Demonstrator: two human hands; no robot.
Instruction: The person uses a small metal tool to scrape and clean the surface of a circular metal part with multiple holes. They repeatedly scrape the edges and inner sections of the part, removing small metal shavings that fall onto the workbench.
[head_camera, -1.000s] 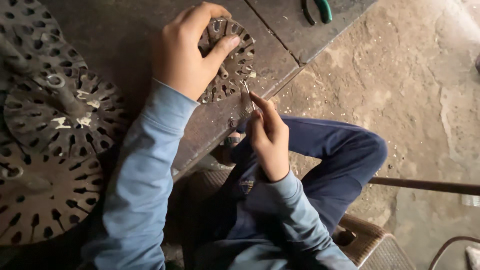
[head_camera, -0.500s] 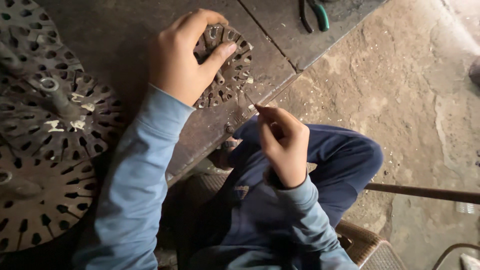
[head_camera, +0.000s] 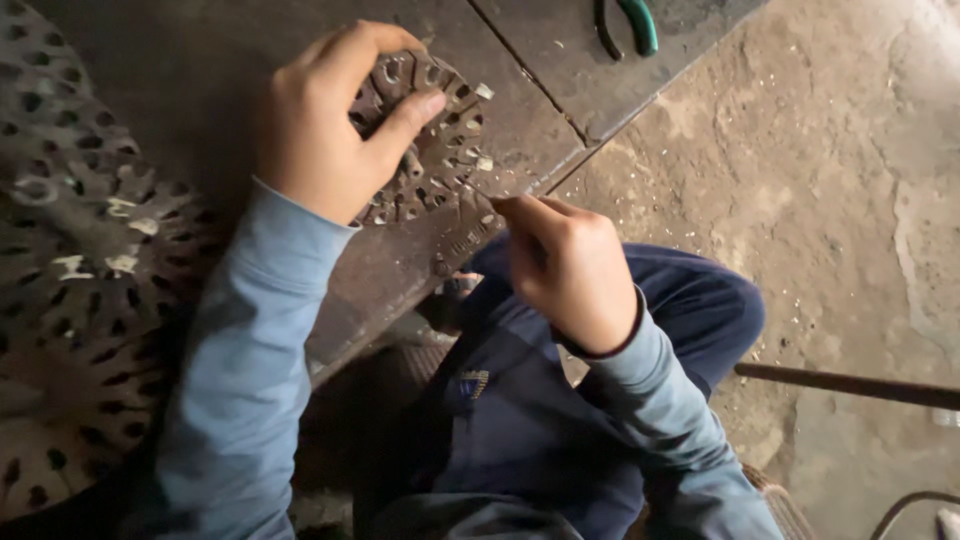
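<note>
My left hand (head_camera: 330, 120) presses down on a small round perforated metal disc (head_camera: 440, 150) lying on the dark metal workbench (head_camera: 200, 70), fingers curled over its top and thumb across its face. Small pale tabs stick out of the disc's right rim. My right hand (head_camera: 565, 265) is just below and right of the disc at the bench edge. Its fingers are pinched together; whether something small is between them is hidden.
Large perforated metal discs (head_camera: 80, 270) lie stacked on the left of the bench. Green-handled pliers (head_camera: 630, 25) rest at the top of the bench. A concrete floor (head_camera: 820, 200) littered with small pale bits lies right, crossed by a dark rod (head_camera: 850, 383).
My right hand held a thin metal strip up against the disc's lower rim a second ago; it has since drawn back toward my lap with fingers pinched. The left hand stayed on the disc.
</note>
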